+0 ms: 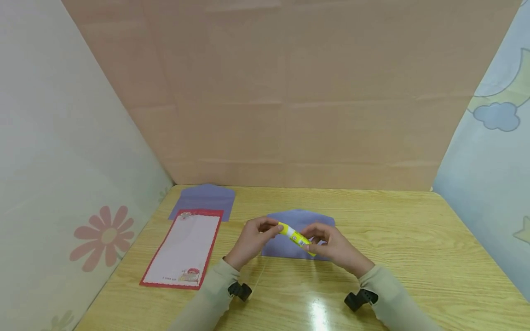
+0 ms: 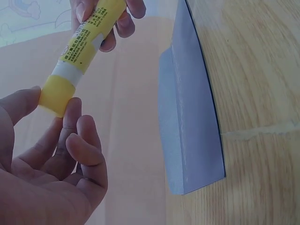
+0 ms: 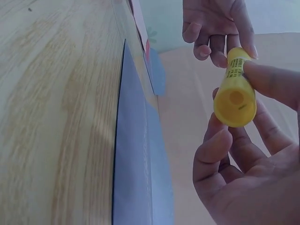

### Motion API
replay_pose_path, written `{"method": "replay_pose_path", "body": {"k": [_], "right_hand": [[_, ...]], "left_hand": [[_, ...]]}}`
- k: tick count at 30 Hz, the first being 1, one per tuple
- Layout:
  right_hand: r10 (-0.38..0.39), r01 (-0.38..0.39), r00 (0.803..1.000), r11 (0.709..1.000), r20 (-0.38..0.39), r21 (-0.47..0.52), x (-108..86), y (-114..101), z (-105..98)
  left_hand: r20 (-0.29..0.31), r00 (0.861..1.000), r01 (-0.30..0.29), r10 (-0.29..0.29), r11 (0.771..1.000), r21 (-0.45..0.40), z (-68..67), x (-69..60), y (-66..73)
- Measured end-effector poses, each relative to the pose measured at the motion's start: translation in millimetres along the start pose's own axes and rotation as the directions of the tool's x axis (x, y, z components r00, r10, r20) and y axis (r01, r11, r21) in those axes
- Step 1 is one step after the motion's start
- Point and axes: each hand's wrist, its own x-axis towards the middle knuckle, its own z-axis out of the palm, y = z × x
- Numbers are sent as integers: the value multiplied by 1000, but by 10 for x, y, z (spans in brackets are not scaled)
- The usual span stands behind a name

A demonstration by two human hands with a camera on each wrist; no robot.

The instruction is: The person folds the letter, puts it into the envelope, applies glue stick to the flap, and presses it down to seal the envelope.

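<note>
A yellow glue stick (image 1: 299, 238) with a white band is held between both hands above a purple envelope (image 1: 277, 249). At its yellow cap (image 2: 57, 95), my left hand (image 1: 253, 240) pinches with thumb and fingertips. My right hand (image 1: 333, 246) grips the lower barrel; in the right wrist view the round base (image 3: 236, 105) of the glue stick faces the camera. The cap sits against the white band in the left wrist view. Below the hands, the envelope lies on the table with its flap on the far side.
On the left of the wooden table (image 1: 414, 257) lies a white sheet with a red border (image 1: 182, 248). It overlaps a second purple envelope (image 1: 204, 197) behind it. A brown paper-covered wall (image 1: 285, 92) rises at the back, with patterned walls on both sides.
</note>
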Motion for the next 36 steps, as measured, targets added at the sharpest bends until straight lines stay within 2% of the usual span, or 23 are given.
{"method": "replay_pose_path", "body": {"k": [9, 17, 26, 36], "right_hand": [[24, -26, 1000, 996, -17, -83, -10, -30, 8], [33, -34, 999, 996, -13, -85, 2, -28, 21], [53, -53, 999, 995, -13, -85, 21, -22, 40], [61, -61, 998, 993, 1, -105, 33, -15, 32]], "left_hand": [[33, 999, -9, 8, 1000, 17, -4, -3, -13], [46, 999, 13, -11, 999, -39, 4, -13, -21], [43, 999, 20, -20, 1000, -15, 5, -18, -25], [61, 998, 4, -2, 999, -40, 15, -16, -36]]}}
